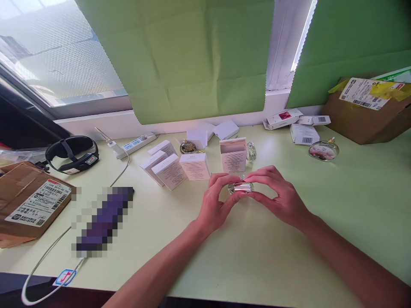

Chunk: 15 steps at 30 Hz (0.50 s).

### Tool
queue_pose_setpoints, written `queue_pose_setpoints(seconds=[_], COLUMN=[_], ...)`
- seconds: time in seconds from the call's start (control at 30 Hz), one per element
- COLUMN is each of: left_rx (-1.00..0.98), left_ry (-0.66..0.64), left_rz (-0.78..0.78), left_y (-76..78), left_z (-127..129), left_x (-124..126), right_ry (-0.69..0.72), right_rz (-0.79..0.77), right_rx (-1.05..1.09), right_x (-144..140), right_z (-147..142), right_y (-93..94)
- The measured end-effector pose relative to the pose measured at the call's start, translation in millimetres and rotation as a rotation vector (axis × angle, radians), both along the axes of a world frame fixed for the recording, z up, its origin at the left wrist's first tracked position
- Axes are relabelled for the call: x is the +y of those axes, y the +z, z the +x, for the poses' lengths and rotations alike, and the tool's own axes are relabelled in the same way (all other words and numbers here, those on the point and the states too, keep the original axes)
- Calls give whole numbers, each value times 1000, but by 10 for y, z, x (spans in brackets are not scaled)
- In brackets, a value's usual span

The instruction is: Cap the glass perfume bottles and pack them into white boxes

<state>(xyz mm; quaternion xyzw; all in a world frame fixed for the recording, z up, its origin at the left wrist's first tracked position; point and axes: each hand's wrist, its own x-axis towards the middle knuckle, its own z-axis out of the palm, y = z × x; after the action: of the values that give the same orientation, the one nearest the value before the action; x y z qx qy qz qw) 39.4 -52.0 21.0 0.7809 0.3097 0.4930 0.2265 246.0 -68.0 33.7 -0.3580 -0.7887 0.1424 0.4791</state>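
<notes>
- At 9 o'clock, a cardboard parcel [30, 205] lies on the pale green surface [353, 205].
- Left hand [215, 204] pinches the small glass perfume bottle [240, 187] at centre; its grip is closed on the bottle's left end.
- Open pink-white carton [233, 155] stands just beyond, at 12 o'clock.
- Right hand [280, 196] closes its grip on the bottle's right end.
- A round perfume bottle [323, 150] sits at 2 o'clock.

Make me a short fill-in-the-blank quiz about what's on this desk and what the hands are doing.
1. Both hands hold a small shiny ____ between their fingertips.
2. The open box stands just ____ the hands.
3. The headband lies at the far ____ of the desk.

Missing words: bottle; behind; left
</notes>
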Motion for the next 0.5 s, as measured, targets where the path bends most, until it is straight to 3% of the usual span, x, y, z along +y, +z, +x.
queue_pose_setpoints(seconds=[0.17,0.3,0.5], left_rx=[100,179,207], left_ry=[113,51,-45], left_rz=[-94,-214,-218], left_y=[-30,-127,-174], left_z=[5,1,5], left_x=[49,114,116], right_ry=[-173,-258,-216], right_rz=[-84,-90,-46], right_rx=[127,89,-4], right_x=[0,14,5], right_z=[49,82,63], right_y=[82,98,85])
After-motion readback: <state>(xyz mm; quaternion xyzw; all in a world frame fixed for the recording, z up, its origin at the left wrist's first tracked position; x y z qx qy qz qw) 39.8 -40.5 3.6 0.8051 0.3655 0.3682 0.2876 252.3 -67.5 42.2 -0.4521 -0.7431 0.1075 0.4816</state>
